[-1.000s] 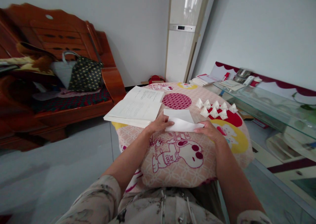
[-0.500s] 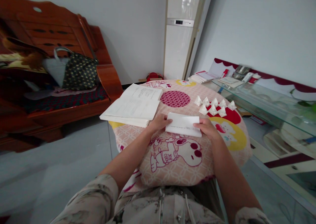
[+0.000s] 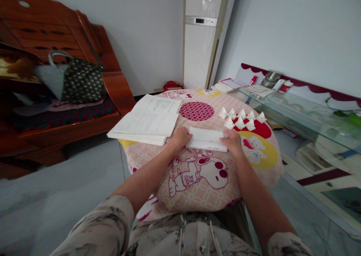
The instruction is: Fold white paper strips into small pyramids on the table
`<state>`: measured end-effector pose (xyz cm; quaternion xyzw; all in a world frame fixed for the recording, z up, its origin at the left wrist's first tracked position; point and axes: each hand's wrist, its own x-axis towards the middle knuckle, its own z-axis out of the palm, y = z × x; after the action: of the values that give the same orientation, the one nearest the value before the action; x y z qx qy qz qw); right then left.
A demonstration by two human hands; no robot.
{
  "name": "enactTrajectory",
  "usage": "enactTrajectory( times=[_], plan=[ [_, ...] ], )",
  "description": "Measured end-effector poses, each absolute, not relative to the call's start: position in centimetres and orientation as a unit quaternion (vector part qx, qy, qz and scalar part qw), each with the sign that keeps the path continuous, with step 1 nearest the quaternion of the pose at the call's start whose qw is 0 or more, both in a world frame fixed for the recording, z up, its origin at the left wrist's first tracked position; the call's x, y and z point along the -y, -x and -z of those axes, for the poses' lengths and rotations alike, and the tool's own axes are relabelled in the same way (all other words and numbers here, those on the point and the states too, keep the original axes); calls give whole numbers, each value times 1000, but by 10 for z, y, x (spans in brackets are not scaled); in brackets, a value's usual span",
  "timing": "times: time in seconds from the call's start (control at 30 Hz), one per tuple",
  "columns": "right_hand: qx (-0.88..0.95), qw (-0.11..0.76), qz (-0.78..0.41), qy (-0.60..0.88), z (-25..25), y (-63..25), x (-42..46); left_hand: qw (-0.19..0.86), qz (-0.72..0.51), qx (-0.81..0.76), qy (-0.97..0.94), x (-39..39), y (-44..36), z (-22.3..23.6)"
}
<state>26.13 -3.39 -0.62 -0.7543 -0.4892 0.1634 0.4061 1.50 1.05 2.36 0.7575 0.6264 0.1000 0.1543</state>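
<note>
Paper point(image 3: 207, 139) between the fingers point(image 3: 187, 134) of both hands.

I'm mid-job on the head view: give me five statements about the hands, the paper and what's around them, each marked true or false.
1. The left hand and right hand both grip the folded paper. True.
2. The open book lies to the right of both hands. False: it lies to their left.
3. The small pointed paper pieces are on the right-hand part of the tablecloth. True.
4. The tablecloth is plain white. False: it is mostly pink, with cartoon figures.
5. The dark patterned bag sits on the wooden bench. True.
</note>
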Motion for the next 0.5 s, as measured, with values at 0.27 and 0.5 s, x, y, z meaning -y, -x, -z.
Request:
enactTrajectory(
  times=[0.27,0.5],
  plan=[
    [515,395,-158,744,6,-258,35,156,-103,-618,-763,-19,-13,-18],
    [537,389,-126,738,8,-258,34,175,-117,-621,-755,-21,-12,-18]
  ],
)
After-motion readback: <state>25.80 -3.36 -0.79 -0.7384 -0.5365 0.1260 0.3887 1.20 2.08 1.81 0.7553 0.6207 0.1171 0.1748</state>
